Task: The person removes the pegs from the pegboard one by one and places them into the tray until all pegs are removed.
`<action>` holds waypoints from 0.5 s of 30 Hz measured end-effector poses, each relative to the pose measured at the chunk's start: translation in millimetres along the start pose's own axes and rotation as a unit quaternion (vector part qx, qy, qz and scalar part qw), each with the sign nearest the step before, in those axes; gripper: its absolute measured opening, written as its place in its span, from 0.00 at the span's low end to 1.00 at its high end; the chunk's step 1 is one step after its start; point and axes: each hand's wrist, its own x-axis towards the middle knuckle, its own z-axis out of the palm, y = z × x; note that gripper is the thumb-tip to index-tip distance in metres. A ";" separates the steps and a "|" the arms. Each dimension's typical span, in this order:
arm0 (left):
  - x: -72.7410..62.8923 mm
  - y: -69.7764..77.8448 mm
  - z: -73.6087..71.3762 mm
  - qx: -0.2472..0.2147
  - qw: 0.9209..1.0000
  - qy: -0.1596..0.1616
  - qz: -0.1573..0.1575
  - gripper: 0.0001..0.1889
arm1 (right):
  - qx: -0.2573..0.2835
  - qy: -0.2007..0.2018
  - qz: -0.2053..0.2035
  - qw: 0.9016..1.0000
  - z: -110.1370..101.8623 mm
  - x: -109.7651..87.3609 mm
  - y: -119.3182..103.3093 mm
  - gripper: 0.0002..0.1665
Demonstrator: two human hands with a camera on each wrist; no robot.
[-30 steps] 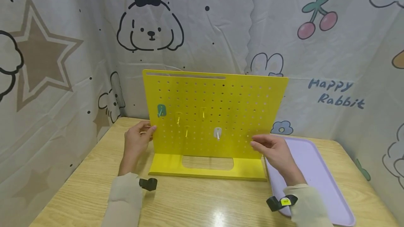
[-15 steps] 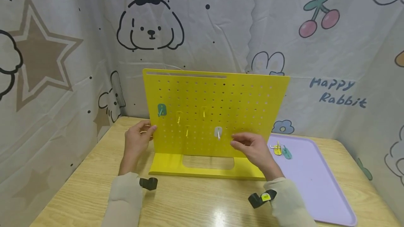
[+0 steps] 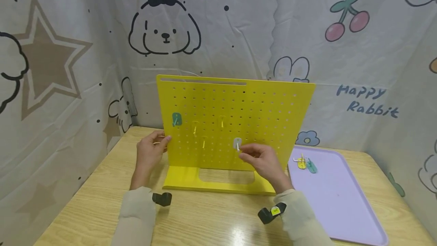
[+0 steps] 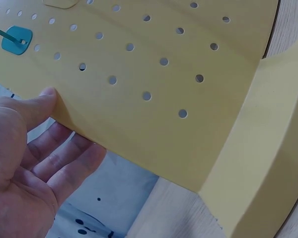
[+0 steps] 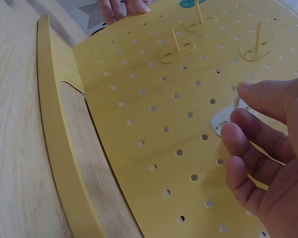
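A yellow pegboard (image 3: 266,113) stands upright on its base, bearing several small hooks. My left hand (image 3: 150,151) grips its left edge, thumb in front and fingers behind, as the left wrist view also shows. A white hook (image 3: 237,143) sits low on the board, right of the middle. At its peg is my right hand (image 3: 261,162); thumb and index finger are bent around the peg with a small gap between them. In the right wrist view, the fingertips partly cover the white hook. A green hook (image 3: 176,119) is mounted near the left edge.
Three yellow hooks, one of them upper right (image 3: 222,122), are fixed on the board. To the right lies a lilac tray (image 3: 341,200) holding a loose yellow hook (image 3: 302,162) and a green hook (image 3: 311,166). A printed curtain (image 3: 218,41) hangs behind the wooden table (image 3: 205,215).
My right hand has moved left across the front of the board from its right side to the white hook, uncovering the loose hooks on the tray. The left hand keeps its hold.
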 end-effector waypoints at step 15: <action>-0.8 1.1 0.9 0.008 1.000 0.006 -0.003 0.15 | 0.004 0.021 0.009 1.000 11.3 5.4 2.0 0.09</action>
